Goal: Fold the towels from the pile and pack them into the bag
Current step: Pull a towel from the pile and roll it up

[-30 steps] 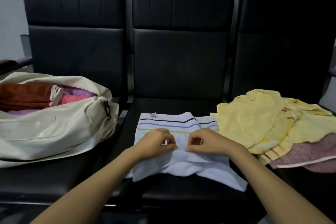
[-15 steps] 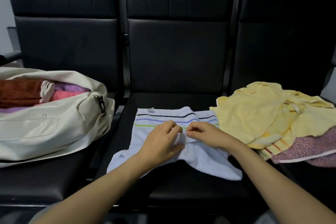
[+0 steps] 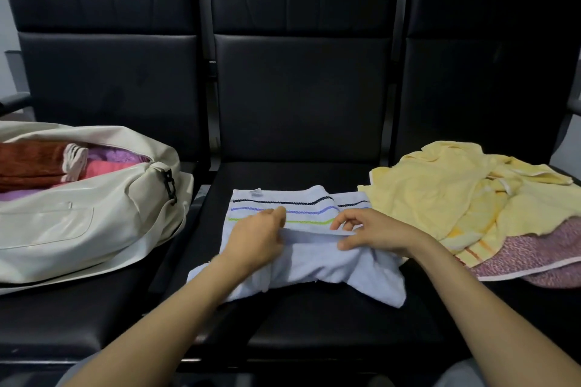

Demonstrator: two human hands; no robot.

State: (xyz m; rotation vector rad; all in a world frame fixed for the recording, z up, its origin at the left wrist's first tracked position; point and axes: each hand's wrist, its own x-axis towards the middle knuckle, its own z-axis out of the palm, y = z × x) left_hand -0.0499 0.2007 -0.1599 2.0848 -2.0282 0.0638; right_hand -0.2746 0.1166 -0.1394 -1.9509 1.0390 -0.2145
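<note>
From the head view, a white striped towel [image 3: 301, 258] is seen spread on the middle black seat [image 3: 314, 324]. Its folded edge is pinched by the left hand [image 3: 254, 239], fingers closed over the cloth, and by the right hand [image 3: 374, 231], thumb and forefinger nipped on the same edge, the other fingers loosely curled. A cream bag [image 3: 78, 223], unzipped and holding folded towels, is placed on the left seat. The yellow and pink pile [image 3: 471, 198] is heaped on the right seat, its edge lying over the towel's far right corner.
</note>
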